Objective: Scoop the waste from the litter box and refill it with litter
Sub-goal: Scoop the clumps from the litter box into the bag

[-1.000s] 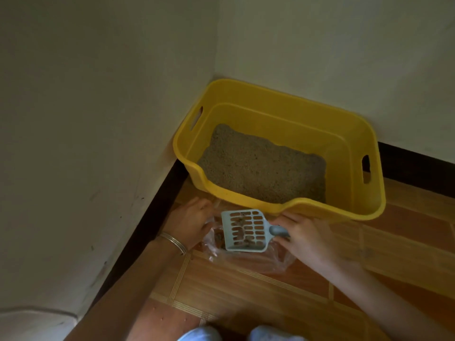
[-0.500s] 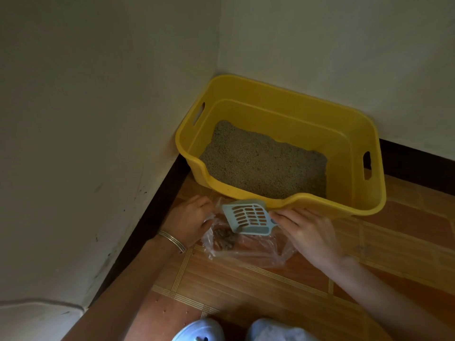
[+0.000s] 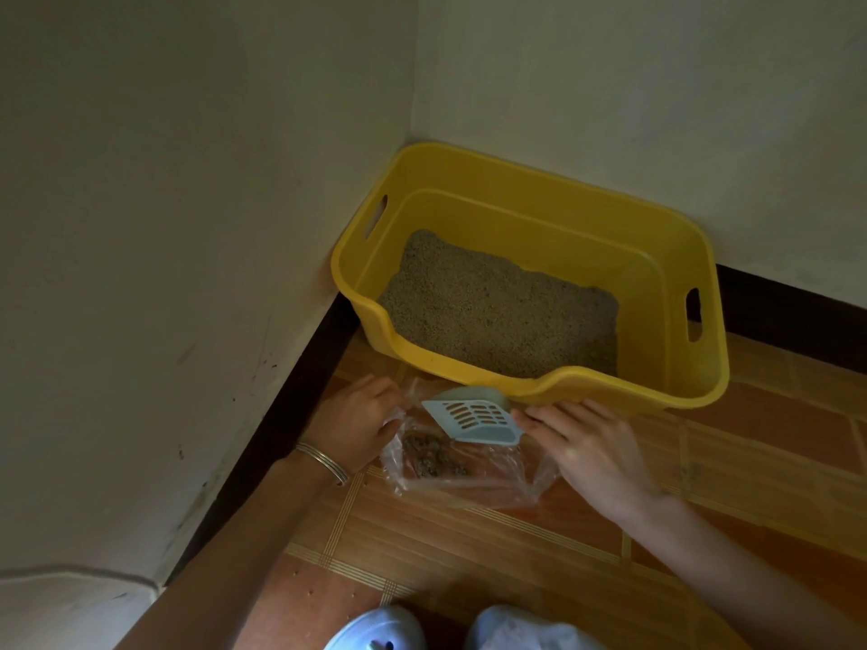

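A yellow litter box (image 3: 675, 255) stands in the room's corner with grey litter (image 3: 497, 307) across its bottom. In front of it a clear plastic bag (image 3: 497, 480) lies on the floor with dark waste clumps (image 3: 431, 455) inside. My right hand (image 3: 586, 450) grips the handle of a pale blue slotted scoop (image 3: 471, 417), which is tipped over the bag's mouth. My left hand (image 3: 356, 422), a bangle on its wrist, pinches the bag's left edge and holds it open.
Two walls meet behind the box, with a dark skirting board (image 3: 281, 415) along the left one. The floor is orange-brown tile (image 3: 469, 546). My two pale blue shoes (image 3: 375, 631) show at the bottom edge.
The scoop tilted from flat to steeply tipped, and the waste it carried dropped into the bag. Both hands stayed by the bag.
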Demonstrator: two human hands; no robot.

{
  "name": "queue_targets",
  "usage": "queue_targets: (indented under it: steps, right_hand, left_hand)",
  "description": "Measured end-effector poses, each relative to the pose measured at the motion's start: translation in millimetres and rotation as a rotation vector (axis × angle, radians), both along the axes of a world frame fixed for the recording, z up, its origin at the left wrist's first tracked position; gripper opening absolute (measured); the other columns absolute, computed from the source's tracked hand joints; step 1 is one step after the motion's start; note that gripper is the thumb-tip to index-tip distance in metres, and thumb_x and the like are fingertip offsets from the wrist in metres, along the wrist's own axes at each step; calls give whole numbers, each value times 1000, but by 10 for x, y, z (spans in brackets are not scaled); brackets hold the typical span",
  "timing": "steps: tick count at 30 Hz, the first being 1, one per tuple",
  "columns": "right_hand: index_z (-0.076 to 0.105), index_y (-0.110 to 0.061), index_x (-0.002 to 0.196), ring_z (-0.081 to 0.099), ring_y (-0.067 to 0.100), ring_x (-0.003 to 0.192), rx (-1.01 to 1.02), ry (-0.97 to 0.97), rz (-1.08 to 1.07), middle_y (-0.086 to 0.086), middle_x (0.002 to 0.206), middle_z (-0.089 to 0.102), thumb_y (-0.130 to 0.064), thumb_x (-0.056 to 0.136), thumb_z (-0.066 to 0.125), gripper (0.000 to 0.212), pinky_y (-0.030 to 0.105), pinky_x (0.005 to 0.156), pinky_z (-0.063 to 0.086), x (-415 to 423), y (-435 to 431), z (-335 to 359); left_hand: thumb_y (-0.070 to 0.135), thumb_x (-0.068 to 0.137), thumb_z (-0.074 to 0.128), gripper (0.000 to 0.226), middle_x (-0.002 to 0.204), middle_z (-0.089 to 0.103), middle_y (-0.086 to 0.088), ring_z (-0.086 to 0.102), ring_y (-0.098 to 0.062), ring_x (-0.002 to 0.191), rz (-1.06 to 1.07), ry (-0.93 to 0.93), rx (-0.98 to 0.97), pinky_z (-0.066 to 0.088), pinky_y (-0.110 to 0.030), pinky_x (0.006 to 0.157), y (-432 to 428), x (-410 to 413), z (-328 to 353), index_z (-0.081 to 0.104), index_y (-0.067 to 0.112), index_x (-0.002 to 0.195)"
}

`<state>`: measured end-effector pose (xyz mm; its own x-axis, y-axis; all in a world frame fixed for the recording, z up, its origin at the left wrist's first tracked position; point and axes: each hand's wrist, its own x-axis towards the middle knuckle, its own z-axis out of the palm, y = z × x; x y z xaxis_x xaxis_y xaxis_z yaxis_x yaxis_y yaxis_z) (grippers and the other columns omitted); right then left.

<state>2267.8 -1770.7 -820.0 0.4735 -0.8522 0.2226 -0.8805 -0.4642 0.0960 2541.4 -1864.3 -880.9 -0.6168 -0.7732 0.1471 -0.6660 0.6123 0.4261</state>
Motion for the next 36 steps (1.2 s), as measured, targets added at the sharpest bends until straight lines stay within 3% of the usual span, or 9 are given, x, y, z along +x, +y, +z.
queue_targets:
  steps: [6, 14, 17, 19, 21, 24, 27, 30, 36]
  right_hand:
    - [71, -13, 102, 67, 20, 77, 21, -44, -64, 0, 93, 70, -3, 57, 82, 47, 32, 62, 55, -24, 10, 56]
    - [69, -11, 106, 65, 14, 78, -79, -290, -251, 0, 97, 69, -8, 71, 78, 36, 26, 62, 55, -113, -9, 485]
    - [67, -11, 112, 62, 10, 79, -109, -439, -353, -2, 99, 66, -18, 81, 67, 32, 21, 65, 54, -207, -58, 620]
    - [65, -12, 114, 59, 10, 79, -94, -505, -438, -1, 99, 64, -17, 83, 67, 32, 21, 63, 51, -295, -118, 688]
    - [63, -13, 117, 60, 16, 78, -8, -492, -577, 2, 100, 63, -13, 81, 69, 37, 26, 61, 49, -420, -223, 707]
    - [59, -12, 123, 61, 23, 90, 208, -455, -779, 7, 110, 63, -10, 85, 63, 38, 27, 71, 44, -569, -385, 659]
    - [55, -16, 127, 60, 18, 89, 463, -435, -894, 7, 114, 64, -9, 90, 55, 38, 28, 74, 48, -647, -502, 596]
    - [55, -17, 127, 58, 23, 108, 550, -425, -951, 7, 121, 62, -13, 90, 57, 38, 34, 89, 47, -678, -601, 530]
    - [56, -15, 126, 59, 22, 105, 760, -373, -1018, 9, 118, 62, -15, 84, 67, 43, 31, 88, 48, -736, -744, 436]
  left_hand:
    - [10, 67, 77, 23, 89, 62, 5, 61, -17, 80, -9, -7, -15, 48, -25, 51, 10, 6, 0, 66, 16, 86]
    - [10, 59, 81, 39, 91, 62, 6, 57, -11, 82, -58, 20, -43, 50, -24, 52, -50, -48, 74, 62, 24, 90]
    - [13, 55, 83, 53, 91, 63, 6, 57, -9, 81, -78, 23, -32, 50, -22, 53, -89, -65, 70, 55, 30, 96]
    - [18, 60, 78, 47, 90, 62, 8, 57, -9, 80, -88, 18, -43, 50, -21, 50, -93, -59, 49, 54, 32, 98]
    - [26, 66, 64, 40, 90, 61, 9, 58, -9, 80, -90, 1, -46, 51, -23, 49, -113, -79, 35, 50, 34, 103]
    - [35, 73, 45, 32, 92, 60, 10, 60, -12, 79, -85, -21, -63, 51, -25, 48, -136, -109, 34, 49, 34, 105]
    - [36, 74, 43, 33, 95, 60, 11, 58, -10, 82, -104, -25, -69, 51, -22, 51, -123, -144, 43, 50, 34, 107]
    - [37, 76, 42, 30, 96, 61, 11, 61, -10, 81, -109, -30, -52, 51, -21, 50, -95, -173, 44, 49, 37, 106]
    - [36, 76, 43, 30, 96, 62, 13, 60, -8, 82, -97, -7, -11, 52, -20, 52, -75, -206, 30, 58, 35, 103]
